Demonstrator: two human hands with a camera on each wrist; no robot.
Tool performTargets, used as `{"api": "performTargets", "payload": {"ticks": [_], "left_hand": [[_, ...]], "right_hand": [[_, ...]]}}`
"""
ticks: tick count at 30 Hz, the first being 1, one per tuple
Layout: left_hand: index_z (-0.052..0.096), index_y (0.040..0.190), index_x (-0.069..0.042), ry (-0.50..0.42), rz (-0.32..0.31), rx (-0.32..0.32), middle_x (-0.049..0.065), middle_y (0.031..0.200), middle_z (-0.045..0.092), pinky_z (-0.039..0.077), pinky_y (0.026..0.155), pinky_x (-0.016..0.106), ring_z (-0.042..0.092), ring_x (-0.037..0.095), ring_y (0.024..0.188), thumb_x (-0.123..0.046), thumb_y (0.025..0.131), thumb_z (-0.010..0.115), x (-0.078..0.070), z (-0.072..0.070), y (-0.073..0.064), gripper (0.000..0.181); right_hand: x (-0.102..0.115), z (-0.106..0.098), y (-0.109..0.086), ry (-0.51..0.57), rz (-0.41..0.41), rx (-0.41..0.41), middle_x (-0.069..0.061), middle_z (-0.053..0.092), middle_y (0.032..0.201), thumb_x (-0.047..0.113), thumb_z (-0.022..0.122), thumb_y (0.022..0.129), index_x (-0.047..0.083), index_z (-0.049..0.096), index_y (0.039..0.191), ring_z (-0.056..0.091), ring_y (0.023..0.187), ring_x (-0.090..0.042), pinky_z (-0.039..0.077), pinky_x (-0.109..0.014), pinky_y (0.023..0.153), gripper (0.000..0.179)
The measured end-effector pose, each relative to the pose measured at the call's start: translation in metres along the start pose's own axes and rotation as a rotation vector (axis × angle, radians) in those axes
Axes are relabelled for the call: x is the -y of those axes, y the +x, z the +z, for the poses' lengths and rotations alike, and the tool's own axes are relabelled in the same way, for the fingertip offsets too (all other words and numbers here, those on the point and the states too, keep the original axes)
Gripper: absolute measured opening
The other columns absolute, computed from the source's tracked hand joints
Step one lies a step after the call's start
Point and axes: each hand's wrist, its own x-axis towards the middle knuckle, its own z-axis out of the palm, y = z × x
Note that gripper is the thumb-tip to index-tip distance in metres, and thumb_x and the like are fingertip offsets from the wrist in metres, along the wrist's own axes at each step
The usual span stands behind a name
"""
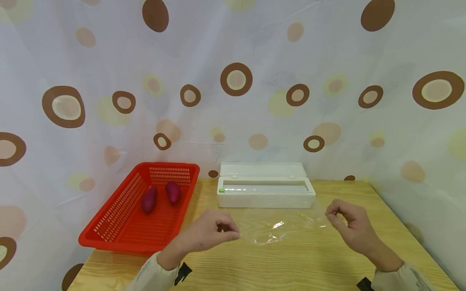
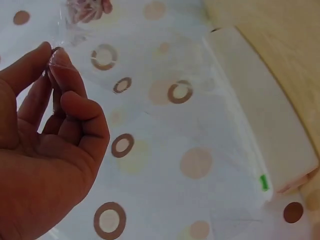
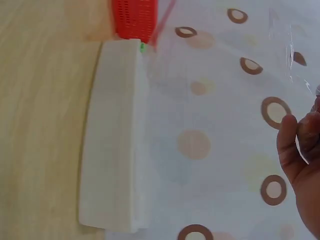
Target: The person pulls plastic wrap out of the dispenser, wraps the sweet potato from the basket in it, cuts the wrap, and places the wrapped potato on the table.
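A sheet of clear cling film (image 1: 278, 224) stretches above the table between my two hands. My left hand (image 1: 211, 231) pinches one corner between thumb and fingertips; in the left wrist view the film is bunched at those fingertips (image 2: 59, 56). At the other side, my right hand (image 1: 351, 226) pinches the opposite corner with thumb and forefinger. Behind the film stands a white cling film dispenser box (image 1: 267, 201), its lid (image 1: 263, 169) raised, with a small green slider (image 1: 222, 190) at its left end. The film's far part overlaps the box front in the head view.
A red plastic basket (image 1: 134, 247) stands at the left of the wooden table (image 1: 276, 270), holding two purple sweet potatoes (image 1: 149, 199). A white curtain (image 1: 269, 52) with brown circles hangs behind and along the sides.
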Motion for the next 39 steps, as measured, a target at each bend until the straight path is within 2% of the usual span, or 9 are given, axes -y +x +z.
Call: {"api": "performTargets", "payload": {"ticks": [4,8,12,17,19,22,25,32,39], "left_hand": [[0.072,0.082,-0.013,-0.055,-0.024,0.145,-0.012,0.077,0.061,0.05,0.063,0.02,0.054,-0.001,0.068,-0.015,0.086,0.07,0.019,0.019,-0.014,0.006],[0.072,0.079,-0.012,-0.03,-0.073,0.228,-0.014,0.074,0.061,0.049,0.062,0.017,0.052,-0.005,0.066,-0.012,0.085,0.071,0.036,0.036,-0.022,0.006],[0.072,0.075,-0.012,0.112,-0.068,0.278,-0.016,0.071,0.061,0.045,0.062,0.011,0.051,-0.009,0.065,-0.011,0.081,0.074,0.048,0.051,-0.026,0.007],[0.073,0.07,-0.019,0.349,0.02,0.335,-0.021,0.065,0.056,0.037,0.059,0.004,0.043,-0.014,0.062,-0.017,0.078,0.077,0.058,0.065,-0.031,0.009],[0.073,0.069,-0.021,0.417,0.046,0.351,-0.022,0.065,0.055,0.035,0.058,0.003,0.041,-0.015,0.061,-0.02,0.078,0.077,0.062,0.068,-0.031,0.01],[0.073,0.069,-0.023,0.486,0.051,0.373,-0.023,0.065,0.055,0.033,0.058,0.003,0.04,-0.015,0.061,-0.023,0.078,0.077,0.066,0.072,-0.032,0.009],[0.073,0.07,-0.026,0.537,0.059,0.386,-0.024,0.065,0.055,0.032,0.058,0.004,0.04,-0.014,0.06,-0.025,0.078,0.077,0.068,0.074,-0.033,0.008],[0.072,0.07,-0.03,0.651,0.077,0.412,-0.025,0.065,0.053,0.029,0.058,0.007,0.039,-0.013,0.061,-0.031,0.078,0.076,0.074,0.077,-0.035,0.009],[0.062,0.057,-0.025,0.616,0.073,0.406,-0.021,0.052,0.039,0.025,0.049,0.01,0.029,-0.008,0.051,-0.03,0.084,0.068,0.075,0.08,-0.036,0.029]], "right_hand": [[-0.007,0.013,-0.028,0.028,0.08,0.154,0.006,0.051,0.068,-0.029,0.052,0.071,0.014,0.058,0.084,0.044,0.055,-0.003,0.038,-0.019,0.049,0.046],[-0.013,0.022,-0.054,0.101,0.213,0.295,0.005,0.051,0.067,-0.023,0.054,0.079,0.018,0.056,0.085,0.044,0.055,-0.005,0.041,-0.019,0.048,0.042],[-0.02,0.029,-0.076,0.162,0.305,0.435,0.003,0.054,0.07,-0.014,0.055,0.086,0.016,0.058,0.086,0.047,0.058,-0.003,0.044,-0.021,0.049,0.031],[-0.025,0.034,-0.098,0.155,0.373,0.592,0.007,0.061,0.076,-0.003,0.059,0.09,0.016,0.062,0.086,0.053,0.067,0.002,0.049,-0.022,0.055,0.019],[-0.026,0.035,-0.103,0.152,0.402,0.638,0.01,0.062,0.077,0.001,0.061,0.09,0.018,0.064,0.085,0.053,0.068,0.003,0.049,-0.021,0.056,0.018],[-0.025,0.035,-0.107,0.151,0.415,0.686,0.014,0.062,0.08,0.006,0.062,0.09,0.021,0.066,0.085,0.052,0.068,0.004,0.049,-0.021,0.057,0.016],[-0.024,0.035,-0.109,0.13,0.394,0.721,0.015,0.062,0.084,0.008,0.062,0.09,0.022,0.069,0.088,0.054,0.072,0.004,0.049,-0.021,0.058,0.015],[-0.027,0.034,-0.114,0.058,0.336,0.747,0.017,0.06,0.087,0.01,0.062,0.09,0.024,0.071,0.088,0.054,0.077,0.004,0.048,-0.019,0.062,0.017],[-0.027,0.036,-0.118,-0.004,0.348,0.755,0.021,0.047,0.083,0.015,0.064,0.091,0.027,0.064,0.078,0.045,0.07,0.007,0.044,-0.017,0.058,0.018]]}}
